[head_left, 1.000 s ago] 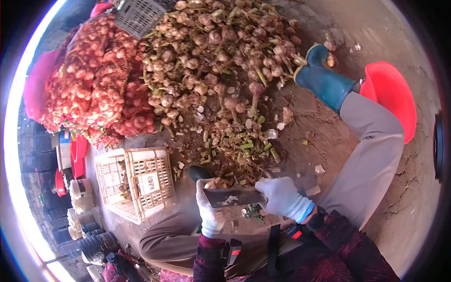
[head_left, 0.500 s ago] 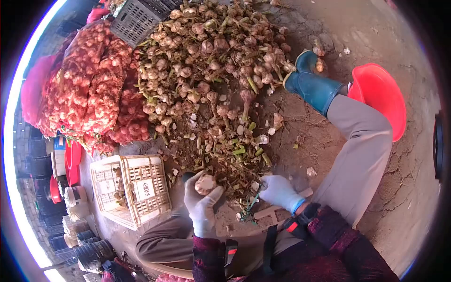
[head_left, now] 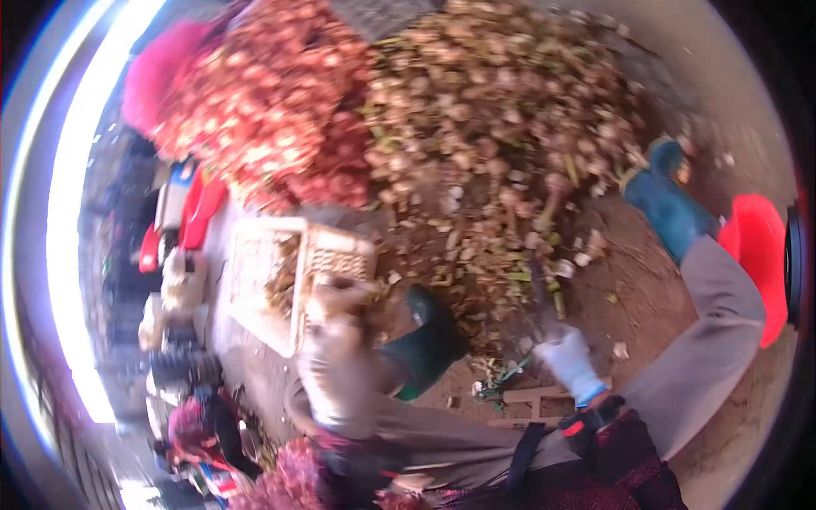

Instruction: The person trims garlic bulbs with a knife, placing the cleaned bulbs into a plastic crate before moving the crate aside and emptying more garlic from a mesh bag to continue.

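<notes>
Garlic [head_left: 510, 127], a big heap of it with stalks on, is spread over the dirt ahead of the person, and the whole view is smeared with motion. Left hand [head_left: 340, 297], gloved, is out over the corner of the white crate [head_left: 255, 280], right at its rim; it is so blurred that I cannot tell whether the fingers are closed on anything or spread. Right hand [head_left: 568, 357], in a pale glove with a blue cuff, sits low near the ground and looks closed around a dark knife [head_left: 537, 285] whose blade points up toward the heap, though the blur makes that grip hard to confirm.

Inside the crate there is a brownish mass low in the middle, likely trimmed bulbs, but too soft to be sure. Behind the crate, red mesh sacks [head_left: 263, 102] bulge with bulbs, stacked up against the loose heap. Cut stalks and skins [head_left: 484, 255] litter the ground between heap and knife. Off to the right, a red basin [head_left: 761, 255] lies beside the person's outstretched leg and blue boot [head_left: 667, 204]; what it holds cannot be seen. A dark green boot [head_left: 429, 340] is just beside the crate.
</notes>
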